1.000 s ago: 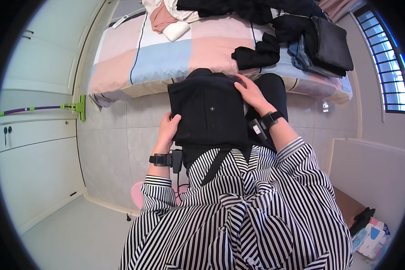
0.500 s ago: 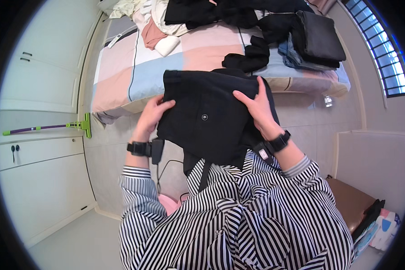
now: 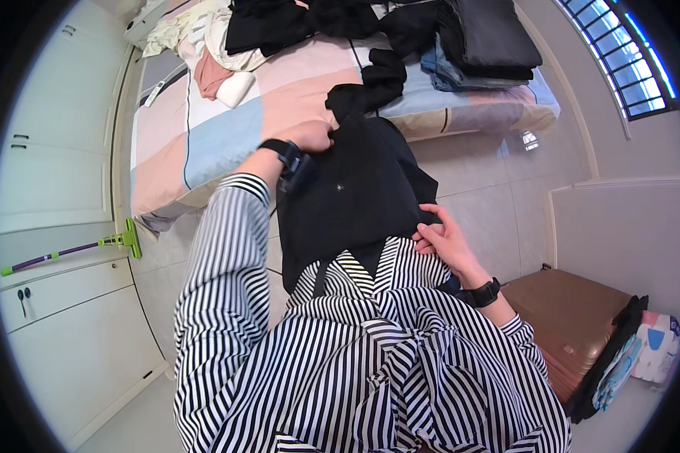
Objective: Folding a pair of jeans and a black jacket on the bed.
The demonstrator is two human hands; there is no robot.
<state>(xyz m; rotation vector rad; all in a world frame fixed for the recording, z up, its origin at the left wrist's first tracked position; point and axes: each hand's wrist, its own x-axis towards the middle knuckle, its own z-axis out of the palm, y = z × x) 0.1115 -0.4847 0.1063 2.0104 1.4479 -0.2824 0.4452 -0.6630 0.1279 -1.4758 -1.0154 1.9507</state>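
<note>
A black garment [image 3: 355,189] with a small round mark hangs spread in front of my striped shirt, between me and the bed. Its exact kind is not clear. My left hand [image 3: 313,136] is closed on its far edge, near the bed's front side. At its near right corner, my right hand [image 3: 440,238] pinches the edge, with the index finger stretched out. Just past my left hand, a crumpled black piece of cloth [image 3: 370,84] lies over the bed's edge; whether it joins the held garment cannot be told.
On the checked bed [image 3: 227,132] lie a folded dark stack [image 3: 495,38] with jeans [image 3: 434,68], black clothes [image 3: 268,26], pale clothes [image 3: 204,30] and a white remote [image 3: 156,92]. A green-and-purple mop [image 3: 75,249] is at left by white cabinets [image 3: 60,166]. A brown suitcase [image 3: 574,309] stands right.
My left hand has gone from the garment's left side to its far edge. My right hand has come down to the near right corner. The garment now hangs longer, and the view has shifted.
</note>
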